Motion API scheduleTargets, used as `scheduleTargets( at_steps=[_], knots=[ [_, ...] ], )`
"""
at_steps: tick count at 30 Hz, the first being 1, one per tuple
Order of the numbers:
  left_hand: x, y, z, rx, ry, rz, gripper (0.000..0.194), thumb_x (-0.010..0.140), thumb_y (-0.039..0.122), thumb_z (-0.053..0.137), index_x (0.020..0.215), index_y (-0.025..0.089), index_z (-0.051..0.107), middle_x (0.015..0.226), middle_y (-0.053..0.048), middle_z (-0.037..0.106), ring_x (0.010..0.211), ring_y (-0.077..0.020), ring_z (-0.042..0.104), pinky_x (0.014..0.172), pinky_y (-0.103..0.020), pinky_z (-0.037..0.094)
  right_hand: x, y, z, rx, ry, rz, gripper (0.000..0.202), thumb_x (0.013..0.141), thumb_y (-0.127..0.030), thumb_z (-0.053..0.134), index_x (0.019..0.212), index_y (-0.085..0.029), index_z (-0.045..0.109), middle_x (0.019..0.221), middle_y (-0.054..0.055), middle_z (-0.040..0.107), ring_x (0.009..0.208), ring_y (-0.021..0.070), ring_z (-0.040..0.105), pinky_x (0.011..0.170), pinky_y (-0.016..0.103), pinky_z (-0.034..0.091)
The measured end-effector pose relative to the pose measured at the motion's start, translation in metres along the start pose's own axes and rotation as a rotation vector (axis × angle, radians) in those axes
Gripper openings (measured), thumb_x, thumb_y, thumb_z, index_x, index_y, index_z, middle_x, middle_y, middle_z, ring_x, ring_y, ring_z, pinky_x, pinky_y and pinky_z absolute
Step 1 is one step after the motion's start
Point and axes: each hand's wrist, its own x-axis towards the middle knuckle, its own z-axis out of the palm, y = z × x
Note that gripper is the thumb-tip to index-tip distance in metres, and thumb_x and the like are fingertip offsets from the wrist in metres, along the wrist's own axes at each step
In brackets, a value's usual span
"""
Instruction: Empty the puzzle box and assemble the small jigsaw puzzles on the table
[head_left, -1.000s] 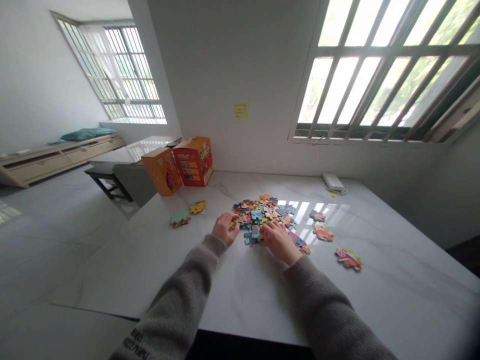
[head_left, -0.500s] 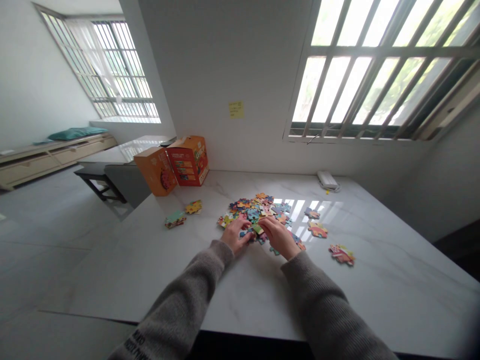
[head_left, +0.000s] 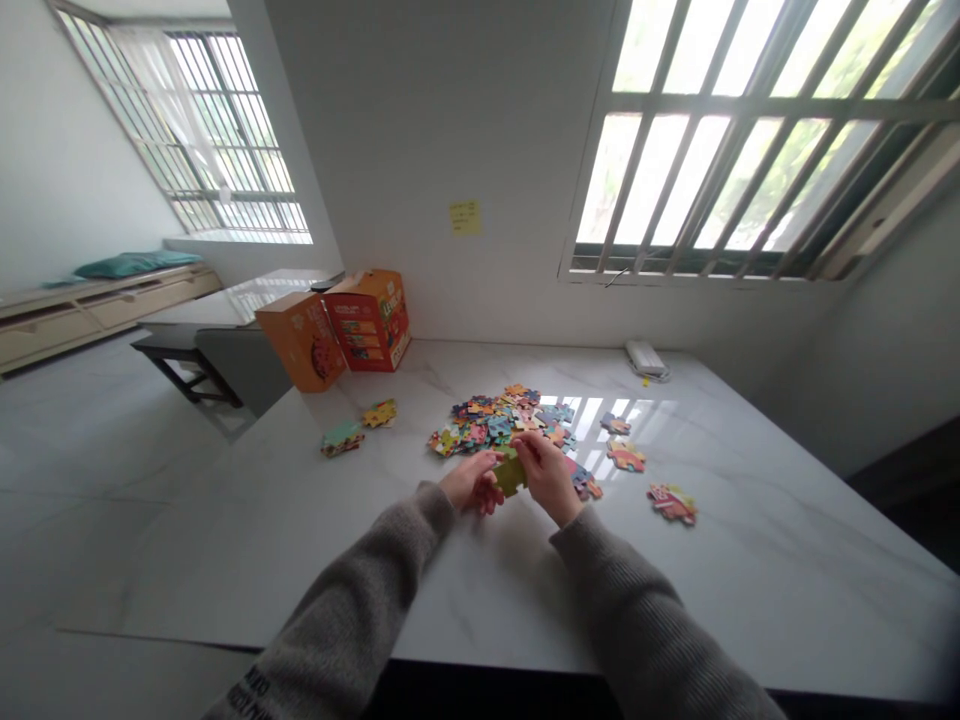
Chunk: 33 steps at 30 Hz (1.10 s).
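Clock directions are taken from the hands, with 12 o'clock straight ahead. The table (head_left: 457, 600) carries all items listed. The red box (head_left: 371, 325) stands at 10 o'clock, the orange box (head_left: 300, 342) just beside it. The pile (head_left: 491, 425) lies at 12 o'clock; the right hand (head_left: 549, 478) masks part of its near side. A white block (head_left: 643, 356) rests at 1 to 2 o'clock. A green stack (head_left: 343, 439) lies at 9 to 10 o'clock. Right fingers: closed, pinching the green piece (head_left: 511, 477) at the pile's 6 o'clock edge. Left hand (head_left: 472, 483): fingers half curled at the piece's 9 o'clock side; whether they grip it cannot be determined.
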Motion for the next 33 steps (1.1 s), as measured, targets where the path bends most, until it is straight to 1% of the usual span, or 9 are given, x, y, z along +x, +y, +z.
scheduleTargets(
  at_steps=[3,6,10,12,15,20,25,29,33],
  knots=[
    [-0.002,-0.004,0.006,0.024,-0.131,-0.013,0.062,0.081,0.060,0.062,0.122,0.019,0.042,0.067,-0.002,0.066,0.050,-0.0186,0.065,0.040,-0.021,0.043,-0.004,-0.003,0.004,-0.120,-0.024,-0.065,0.024,0.096,-0.036,0.046,0.081,-0.022,0.060,0.078,0.003,0.062,0.078,0.0193,0.057,0.073,0.031,0.045],
    [-0.002,-0.008,0.013,-0.002,-0.134,0.050,0.063,0.076,0.056,0.071,0.120,0.022,0.042,0.074,0.000,0.063,0.062,-0.0205,0.069,0.047,-0.025,0.051,-0.007,-0.005,0.010,-0.181,-0.038,-0.118,0.022,0.096,-0.032,0.044,0.084,-0.023,0.060,0.084,0.006,0.063,0.087,0.0217,0.057,0.081,0.034,0.046],
    [-0.002,-0.007,0.015,0.169,0.064,0.235,0.056,0.083,0.057,0.061,0.120,0.018,0.048,0.068,0.002,0.057,0.054,-0.0157,0.062,0.054,-0.032,0.056,-0.008,-0.006,0.011,-0.090,0.015,-0.108,0.021,0.097,-0.030,0.043,0.097,-0.022,0.062,0.102,0.009,0.065,0.103,0.0238,0.057,0.094,0.040,0.045],
    [-0.003,-0.006,0.012,0.427,0.281,0.430,0.048,0.091,0.054,0.050,0.120,0.016,0.054,0.070,0.000,0.057,0.054,-0.0148,0.060,0.059,-0.034,0.056,-0.006,-0.006,0.010,0.050,0.032,-0.020,0.019,0.096,-0.035,0.047,0.103,-0.023,0.060,0.106,0.009,0.065,0.104,0.0235,0.059,0.093,0.041,0.047],
    [-0.005,-0.005,0.006,0.923,0.537,0.758,0.040,0.097,0.042,0.042,0.122,0.018,0.061,0.086,-0.008,0.062,0.075,-0.0184,0.064,0.076,-0.034,0.055,-0.006,-0.005,0.012,0.356,-0.023,0.186,0.030,0.091,-0.045,0.055,0.113,-0.024,0.054,0.107,0.008,0.065,0.097,0.0217,0.063,0.082,0.037,0.054],
    [-0.008,-0.004,0.002,1.404,0.536,0.886,0.039,0.100,0.028,0.037,0.131,0.019,0.059,0.086,-0.009,0.063,0.082,-0.0201,0.063,0.079,-0.033,0.052,-0.011,-0.005,0.015,0.662,-0.118,0.334,0.037,0.093,-0.054,0.048,0.110,-0.023,0.058,0.095,0.005,0.066,0.086,0.0202,0.064,0.072,0.035,0.056],
    [-0.009,-0.004,0.007,1.531,0.512,0.884,0.040,0.098,0.027,0.042,0.135,0.018,0.056,0.087,-0.010,0.064,0.081,-0.0211,0.061,0.079,-0.035,0.050,-0.012,0.006,0.009,0.421,-0.041,0.265,0.040,0.090,-0.059,0.052,0.084,-0.021,0.062,0.077,0.003,0.062,0.074,0.0178,0.057,0.067,0.031,0.053],
    [-0.012,-0.003,0.004,1.491,0.541,0.928,0.042,0.093,0.023,0.047,0.134,0.019,0.055,0.096,-0.010,0.065,0.089,-0.0225,0.061,0.084,-0.036,0.049,-0.001,0.027,-0.019,0.231,0.002,0.241,0.043,0.089,-0.061,0.054,0.082,-0.019,0.062,0.067,-0.001,0.056,0.061,0.0142,0.050,0.058,0.027,0.046],
    [-0.015,0.000,-0.002,1.379,0.505,0.939,0.036,0.090,0.018,0.046,0.124,0.020,0.060,0.097,-0.008,0.063,0.088,-0.0195,0.062,0.083,-0.031,0.052,0.008,0.060,-0.089,0.028,0.144,0.236,0.049,0.086,-0.065,0.053,0.077,-0.017,0.063,0.067,0.002,0.061,0.063,0.0161,0.054,0.059,0.028,0.046]
  ],
)
